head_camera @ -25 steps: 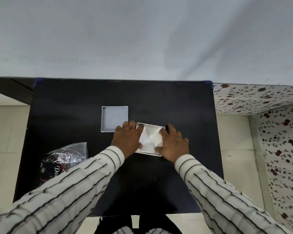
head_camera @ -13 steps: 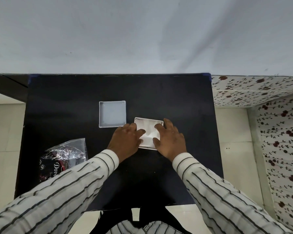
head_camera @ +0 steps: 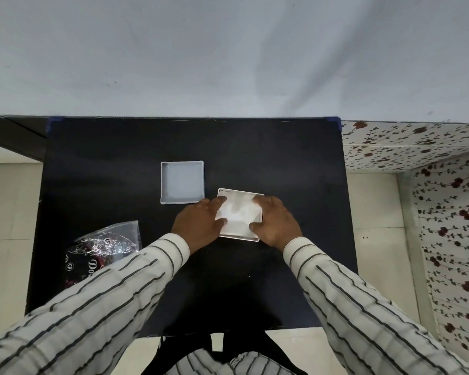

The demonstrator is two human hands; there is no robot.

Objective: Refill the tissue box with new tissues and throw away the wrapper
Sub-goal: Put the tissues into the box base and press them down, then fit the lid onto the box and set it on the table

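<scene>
A white square tissue box (head_camera: 257, 239) lies open on the black table (head_camera: 255, 152), filled with a stack of white tissues (head_camera: 238, 215). My left hand (head_camera: 198, 226) lies on the stack's left side, fingers at its far corner and thumb at its near edge. My right hand (head_camera: 275, 224) holds the right side the same way. Both hands press the tissues flat in the box. A second white square tray (head_camera: 182, 182), empty, sits just to the far left of the box. The crumpled clear-and-black wrapper (head_camera: 103, 246) lies on the table's left side.
A plain white wall (head_camera: 228, 50) rises behind the table. A surface with a flower-patterned covering (head_camera: 417, 150) stands to the right. Pale floor tiles (head_camera: 6, 212) show on both sides of the table.
The tissues looked crumpled a second ago and now lie flatter in the box. Both hands have slid a little outward and further along the stack's sides.
</scene>
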